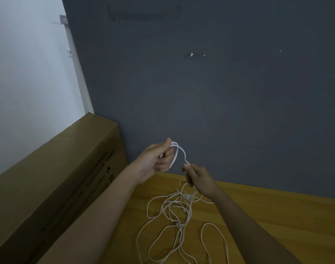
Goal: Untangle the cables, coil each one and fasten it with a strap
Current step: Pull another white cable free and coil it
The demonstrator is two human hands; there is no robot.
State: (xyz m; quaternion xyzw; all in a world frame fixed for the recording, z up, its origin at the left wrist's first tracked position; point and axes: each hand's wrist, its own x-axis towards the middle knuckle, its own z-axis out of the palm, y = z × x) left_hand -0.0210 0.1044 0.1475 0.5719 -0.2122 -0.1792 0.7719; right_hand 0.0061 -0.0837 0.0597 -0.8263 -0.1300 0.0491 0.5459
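Cable arches between both hands' pinching fingers.

white cables: thin, several, tangled in loose overlapping loops on the wooden tabletop in front of me, small connectors showing near the middle of the heap. one strand lifted clear above it, arched in a short doubled loop, its lower run trailing down into the tangle.
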